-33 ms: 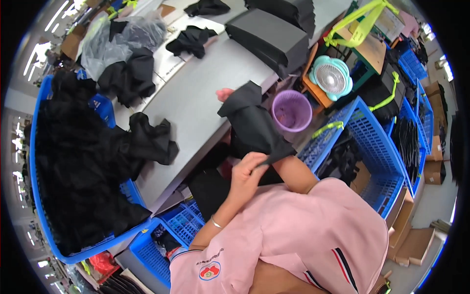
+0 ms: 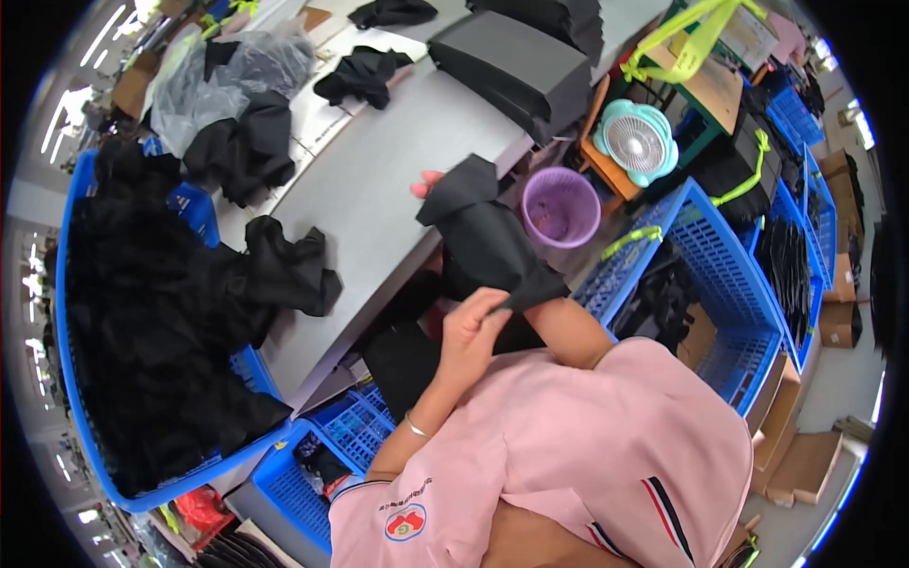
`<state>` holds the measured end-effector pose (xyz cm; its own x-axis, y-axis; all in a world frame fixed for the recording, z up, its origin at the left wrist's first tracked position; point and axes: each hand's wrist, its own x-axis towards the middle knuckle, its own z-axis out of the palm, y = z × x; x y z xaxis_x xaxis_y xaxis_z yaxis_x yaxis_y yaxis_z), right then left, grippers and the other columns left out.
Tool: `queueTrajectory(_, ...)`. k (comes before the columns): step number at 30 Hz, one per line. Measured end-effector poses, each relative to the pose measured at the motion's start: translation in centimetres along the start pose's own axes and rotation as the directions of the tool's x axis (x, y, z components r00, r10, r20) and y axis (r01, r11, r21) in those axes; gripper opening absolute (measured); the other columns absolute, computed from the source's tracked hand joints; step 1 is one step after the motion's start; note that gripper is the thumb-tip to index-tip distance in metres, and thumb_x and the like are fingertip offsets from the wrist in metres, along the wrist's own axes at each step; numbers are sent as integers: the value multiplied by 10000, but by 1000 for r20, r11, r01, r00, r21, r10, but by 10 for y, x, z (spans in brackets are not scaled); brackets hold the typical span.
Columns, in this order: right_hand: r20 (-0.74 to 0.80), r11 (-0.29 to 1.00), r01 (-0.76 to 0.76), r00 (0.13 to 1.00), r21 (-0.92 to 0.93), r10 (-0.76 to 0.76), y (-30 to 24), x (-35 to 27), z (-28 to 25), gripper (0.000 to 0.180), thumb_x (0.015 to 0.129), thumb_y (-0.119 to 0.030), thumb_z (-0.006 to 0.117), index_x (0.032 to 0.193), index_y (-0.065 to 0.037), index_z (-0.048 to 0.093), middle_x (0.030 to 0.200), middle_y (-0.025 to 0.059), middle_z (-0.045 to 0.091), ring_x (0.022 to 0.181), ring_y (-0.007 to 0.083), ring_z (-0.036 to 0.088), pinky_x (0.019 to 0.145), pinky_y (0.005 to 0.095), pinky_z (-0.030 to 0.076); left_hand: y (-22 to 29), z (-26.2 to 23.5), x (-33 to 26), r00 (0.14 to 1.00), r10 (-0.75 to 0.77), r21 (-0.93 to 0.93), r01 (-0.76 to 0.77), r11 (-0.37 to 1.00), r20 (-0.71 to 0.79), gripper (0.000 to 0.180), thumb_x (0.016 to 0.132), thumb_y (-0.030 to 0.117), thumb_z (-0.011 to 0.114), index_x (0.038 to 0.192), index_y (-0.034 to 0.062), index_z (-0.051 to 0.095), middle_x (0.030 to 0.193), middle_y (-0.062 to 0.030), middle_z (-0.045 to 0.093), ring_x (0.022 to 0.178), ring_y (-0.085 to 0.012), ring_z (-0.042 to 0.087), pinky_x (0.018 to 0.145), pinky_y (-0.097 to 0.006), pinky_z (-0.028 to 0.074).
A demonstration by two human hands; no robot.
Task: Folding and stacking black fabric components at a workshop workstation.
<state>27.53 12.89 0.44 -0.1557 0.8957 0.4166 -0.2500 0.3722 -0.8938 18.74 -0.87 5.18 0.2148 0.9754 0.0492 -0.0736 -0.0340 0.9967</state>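
Observation:
A black fabric piece, tube-like with a folded flap at its far end, covers my right forearm and most of my right hand. Only some fingertips poke out past its far left edge, over the table; they look stretched out and slightly apart, while the rest of that hand is hidden. At the near end of the fabric, my left hand, with a bracelet on its wrist, pinches the edge close to my right forearm. More black cloth lies below, by my lap.
A grey table carries stacked black pieces and crumpled black cloth. At left stands a blue basket heaped with black fabric. Rightward are a purple bin, a small turquoise fan and a blue crate.
The whole view has shifted slightly. Both hands keep nearly the same hold on the black fabric piece, and the fingertips at its far edge show a little differently.

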Motion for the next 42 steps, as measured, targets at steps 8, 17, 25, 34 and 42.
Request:
queueTrajectory(8, 188, 916, -367, 900, -162, 394, 17, -17, -36, 290, 946, -177, 519, 1127, 37, 595, 1058, 147, 671, 1011, 224, 637, 895, 352, 499, 14, -41, 15, 951, 84, 48, -73, 996, -297, 124, 939, 17, 597, 990, -37, 695, 938, -45, 682, 865, -114, 611, 822, -273, 507)
queueTrajectory(17, 274, 976, -214, 937, -34, 215, -59, -80, 57, 234, 996, -186, 489, 1103, 21, 504, 1137, 171, 557, 1069, 246, 525, 918, 372, 422, -34, -161, 97, 815, 7, -43, -40, 998, -579, 292, 1020, 218, 554, 1108, -47, 638, 952, -80, 658, 812, -178, 622, 754, -333, 548)
queueTrajectory(25, 234, 736, -653, 755, 180, 613, -28, -179, -18, 292, 1015, -326, 533, 1006, -35, 519, 880, 64, 577, 667, 137, 606, 660, 284, 531, 24, -240, 88, 402, 250, 216, -130, 968, -881, 418, 930, 231, 707, 1185, -94, 642, 1154, -163, 678, 948, -220, 641, 865, -332, 539)
queueTrajectory(34, -141, 883, -18, 988, -468, -55, -62, -51, 12, 367, 918, -201, 664, 1208, -13, 539, 1249, 174, 517, 1090, 325, 576, 913, 385, 483, 44, -58, 34, 934, 297, 407, -198, 892, -196, 126, 854, -67, 658, 965, -42, 713, 847, -31, 646, 797, -101, 579, 733, -223, 459)
queueTrajectory(42, -22, 917, -395, 919, -56, 394, -58, -63, -1, 310, 956, -149, 638, 1214, -2, 549, 1091, 82, 644, 1050, 175, 625, 912, 306, 523, 36, -100, -3, 900, 71, 94, -33, 995, -431, 43, 853, -52, 669, 887, -53, 694, 831, -11, 628, 750, -74, 533, 697, -203, 422)
